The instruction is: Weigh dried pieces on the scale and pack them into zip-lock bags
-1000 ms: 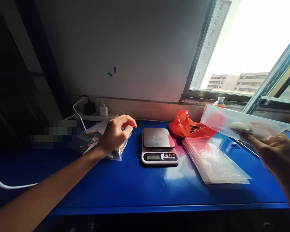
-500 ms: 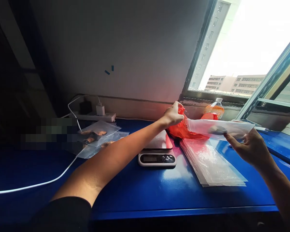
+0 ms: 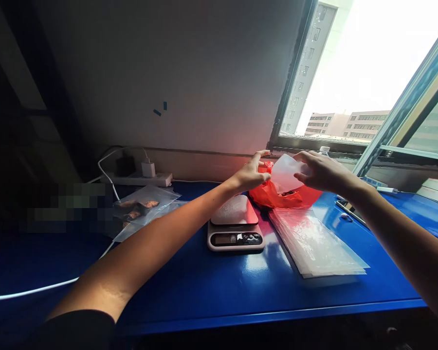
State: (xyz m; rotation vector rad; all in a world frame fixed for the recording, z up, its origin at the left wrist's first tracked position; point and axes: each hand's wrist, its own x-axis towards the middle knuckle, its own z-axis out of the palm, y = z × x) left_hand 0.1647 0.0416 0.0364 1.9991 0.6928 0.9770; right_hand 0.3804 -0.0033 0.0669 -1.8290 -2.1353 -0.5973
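Note:
At the back of the blue table, my left hand (image 3: 252, 175) is at the rim of a red plastic bag (image 3: 277, 198), its index finger stretched out and the other fingers curled at the red plastic. My right hand (image 3: 319, 170) grips a translucent plastic bag (image 3: 285, 174) between thumb and fingers, tilted down into the red bag's mouth. Some dark contents show inside the red bag; I cannot make out what they are. Just in front lies a stack of flat clear bags (image 3: 319, 245). Left of it stands a kitchen scale (image 3: 235, 239), its plate bare.
Clear bags with brown pieces (image 3: 146, 205) lie at the left, partly behind my left forearm. A power strip (image 3: 160, 180) with a white charger (image 3: 148, 168) and a cable stands by the wall. Behind my right hand is a bottle (image 3: 324, 150); a phone (image 3: 350, 211) lies at the right.
My right hand has moved left and turned over, bringing the translucent bag from level above the stack to tilted into the red bag. My left hand stays at the red rim, its index finger now extended.

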